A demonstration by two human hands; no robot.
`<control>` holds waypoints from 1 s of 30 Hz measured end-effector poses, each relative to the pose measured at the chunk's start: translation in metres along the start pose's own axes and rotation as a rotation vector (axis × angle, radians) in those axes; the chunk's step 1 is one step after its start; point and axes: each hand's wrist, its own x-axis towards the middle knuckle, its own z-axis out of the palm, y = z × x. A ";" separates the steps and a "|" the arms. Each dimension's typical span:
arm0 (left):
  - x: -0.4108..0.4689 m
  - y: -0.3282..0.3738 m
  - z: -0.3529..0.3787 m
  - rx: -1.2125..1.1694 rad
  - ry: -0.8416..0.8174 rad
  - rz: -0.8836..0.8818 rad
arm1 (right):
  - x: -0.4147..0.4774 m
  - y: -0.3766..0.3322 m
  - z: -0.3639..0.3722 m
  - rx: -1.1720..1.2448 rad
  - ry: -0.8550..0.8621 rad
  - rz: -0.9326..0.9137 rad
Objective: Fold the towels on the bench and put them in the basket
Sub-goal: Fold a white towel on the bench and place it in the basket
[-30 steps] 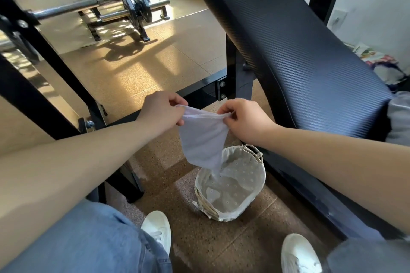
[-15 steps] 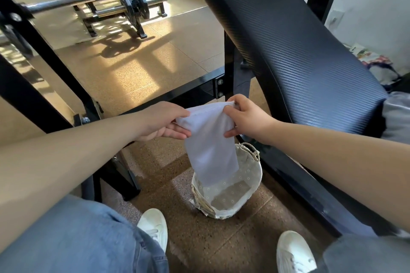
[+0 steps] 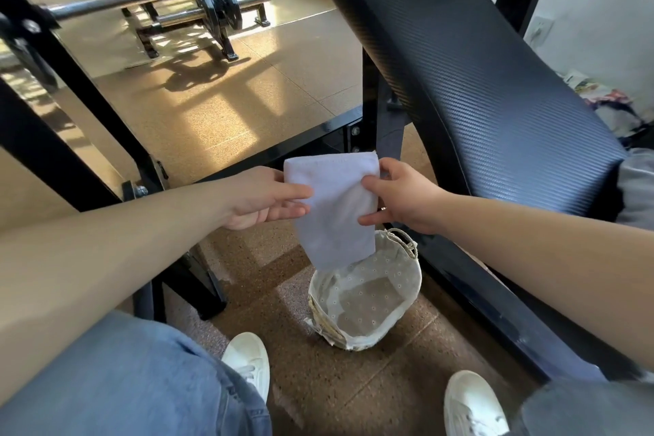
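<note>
I'm holding the towel (image 3: 332,209) folded narrow, left hand (image 3: 258,198) and right hand (image 3: 400,198) each pinching a side edge, its tail just above the floor basket (image 3: 412,280), which shows only lining (grey cloth (image 3: 637,184) on the bench (image 3: 477,81) looks undone).

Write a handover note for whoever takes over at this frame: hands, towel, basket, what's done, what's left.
Hands: the left hand pinches the left edge of the towel; the right hand pinches its right edge.
Things: the towel hangs in the air over the basket, which stands on the floor beside the bench. No towel shows inside the basket.
Done: this towel looks folded into a narrow strip.
Left: lower it into the basket. A grey cloth at the bench's near end may be another towel to fold.
</note>
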 end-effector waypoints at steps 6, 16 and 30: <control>-0.005 -0.003 0.002 0.125 0.039 -0.010 | 0.002 0.005 -0.005 0.008 -0.043 -0.008; 0.000 -0.001 0.003 -0.063 0.188 0.106 | -0.005 0.001 0.000 -0.169 0.154 -0.146; -0.003 -0.003 -0.001 0.934 0.283 0.406 | -0.004 0.003 0.003 -0.556 0.111 -0.263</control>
